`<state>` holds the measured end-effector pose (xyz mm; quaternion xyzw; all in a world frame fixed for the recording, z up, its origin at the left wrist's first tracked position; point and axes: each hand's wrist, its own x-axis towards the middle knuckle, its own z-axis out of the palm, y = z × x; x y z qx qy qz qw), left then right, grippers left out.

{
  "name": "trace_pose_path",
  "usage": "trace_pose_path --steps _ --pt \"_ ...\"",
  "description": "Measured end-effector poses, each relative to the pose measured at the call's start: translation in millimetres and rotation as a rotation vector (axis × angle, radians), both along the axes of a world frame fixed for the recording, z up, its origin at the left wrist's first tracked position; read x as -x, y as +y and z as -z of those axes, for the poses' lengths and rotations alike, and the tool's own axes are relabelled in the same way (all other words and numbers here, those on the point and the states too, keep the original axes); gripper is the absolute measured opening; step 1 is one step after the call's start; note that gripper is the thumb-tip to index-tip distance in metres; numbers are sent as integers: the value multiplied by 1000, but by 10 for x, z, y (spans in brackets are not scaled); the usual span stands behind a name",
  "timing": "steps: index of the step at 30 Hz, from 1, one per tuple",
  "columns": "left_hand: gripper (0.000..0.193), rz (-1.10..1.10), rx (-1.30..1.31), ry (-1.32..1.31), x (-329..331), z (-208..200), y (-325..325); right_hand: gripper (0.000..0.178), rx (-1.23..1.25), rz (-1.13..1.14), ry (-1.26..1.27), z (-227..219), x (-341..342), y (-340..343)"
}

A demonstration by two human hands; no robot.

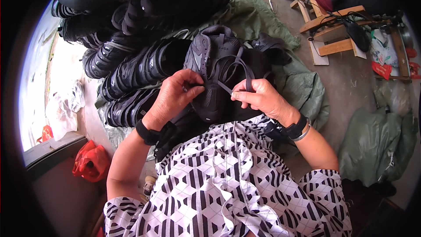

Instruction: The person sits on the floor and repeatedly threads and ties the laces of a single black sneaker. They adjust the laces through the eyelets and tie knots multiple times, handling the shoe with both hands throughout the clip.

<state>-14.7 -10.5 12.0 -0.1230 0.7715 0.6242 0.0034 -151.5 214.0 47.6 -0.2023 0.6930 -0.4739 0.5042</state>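
A dark grey sports shoe (213, 57) lies on my lap, toe toward me. My left hand (175, 94) pinches its lace (228, 77) at the left side of the eyelets. At the right side, my right hand (258, 98) grips another stretch of the same lace, which runs up in loops across the tongue. Both wrists wear dark bands, and the right one also has a metal bangle.
Rows of stacked black shoes (131, 61) fill the space ahead and to the left, on a green tarp (258, 17). A low wooden stool (333, 26) stands at the upper right by another person. A green sack (377, 145) lies on the right, a red bag (90, 160) on the left.
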Motion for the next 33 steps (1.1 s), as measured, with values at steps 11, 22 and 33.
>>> trace_pose_path --steps 11,22,33 --pt "45 -160 739 184 -40 -162 294 19 -42 -53 -26 -287 464 94" --pt "92 -100 717 161 -148 56 261 12 370 519 -462 -559 1514 -923" --pt "93 -19 793 146 -175 102 347 11 851 57 -12 -1172 1748 -592"
